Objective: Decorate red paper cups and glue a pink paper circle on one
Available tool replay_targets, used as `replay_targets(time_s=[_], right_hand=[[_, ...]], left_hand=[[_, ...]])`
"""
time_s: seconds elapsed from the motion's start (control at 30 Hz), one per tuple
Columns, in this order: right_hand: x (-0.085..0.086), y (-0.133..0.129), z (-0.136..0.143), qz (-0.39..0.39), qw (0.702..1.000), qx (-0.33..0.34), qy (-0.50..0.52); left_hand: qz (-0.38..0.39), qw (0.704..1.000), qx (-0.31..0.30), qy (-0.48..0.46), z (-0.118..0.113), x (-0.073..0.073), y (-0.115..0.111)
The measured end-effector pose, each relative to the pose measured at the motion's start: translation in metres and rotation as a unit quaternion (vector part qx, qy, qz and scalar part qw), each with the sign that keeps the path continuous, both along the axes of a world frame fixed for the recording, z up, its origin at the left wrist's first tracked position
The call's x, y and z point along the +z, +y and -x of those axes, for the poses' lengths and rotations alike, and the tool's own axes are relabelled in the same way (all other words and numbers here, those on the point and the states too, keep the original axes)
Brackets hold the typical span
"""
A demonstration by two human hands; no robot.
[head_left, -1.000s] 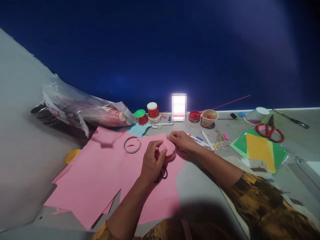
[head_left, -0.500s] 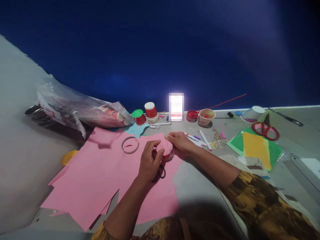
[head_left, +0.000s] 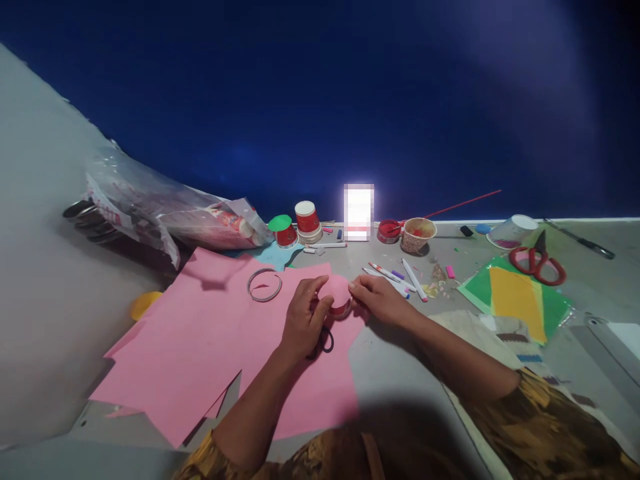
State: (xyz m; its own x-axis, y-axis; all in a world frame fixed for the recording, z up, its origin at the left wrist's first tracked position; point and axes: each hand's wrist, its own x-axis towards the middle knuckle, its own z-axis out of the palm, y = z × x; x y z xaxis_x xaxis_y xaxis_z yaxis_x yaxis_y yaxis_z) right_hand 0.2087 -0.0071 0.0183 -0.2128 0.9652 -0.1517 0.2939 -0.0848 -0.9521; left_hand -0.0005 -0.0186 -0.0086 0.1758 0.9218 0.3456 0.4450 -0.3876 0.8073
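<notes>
A red paper cup point(head_left: 341, 311) with a round pink paper disc point(head_left: 336, 291) over its top is between my hands. My left hand point(head_left: 306, 317) curves round the left side, thumb and forefinger at the disc's edge. My right hand point(head_left: 377, 298) pinches at the right edge of the disc. Beneath lie pink paper sheets point(head_left: 175, 347). Dark scissor handles point(head_left: 327, 340) show beside my left hand, the rest hidden. A tape ring point(head_left: 265, 286) rests on the pink paper to the left.
Behind are a green-topped cup point(head_left: 283, 231), stacked red cups point(head_left: 307, 220), a paint tub point(head_left: 389, 231) and a brush cup point(head_left: 419, 235). Markers point(head_left: 395, 279) lie right of centre. Red-handled scissors point(head_left: 537, 265) sit on green and yellow paper point(head_left: 517, 300). A plastic bag point(head_left: 175, 207) leans left.
My right hand has shifted slightly right and down relative to the cup, its fingers now at the disc's right edge. The whole view has moved a little.
</notes>
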Motion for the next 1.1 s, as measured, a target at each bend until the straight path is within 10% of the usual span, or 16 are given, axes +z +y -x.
replay_targets(time_s=[0.33, 0.47, 0.63, 1.1], right_hand=[[-0.007, -0.001, 0.004, 0.085, 0.993, 0.027, 0.077], [-0.008, -0.002, -0.001, -0.096, 0.991, -0.075, -0.061], [-0.015, -0.011, 0.007, -0.366, 0.895, -0.068, -0.244], [-0.039, -0.014, 0.013, -0.374, 0.884, 0.004, -0.282]], left_hand=[[0.006, 1.0, 0.004, -0.001, 0.0, -0.002, 0.0], [-0.019, 1.0, 0.008, -0.016, 0.0, -0.002, -0.001], [-0.065, 0.998, 0.01, -0.021, 0.0, -0.004, -0.001], [0.009, 1.0, 0.017, -0.015, -0.003, -0.014, -0.005]])
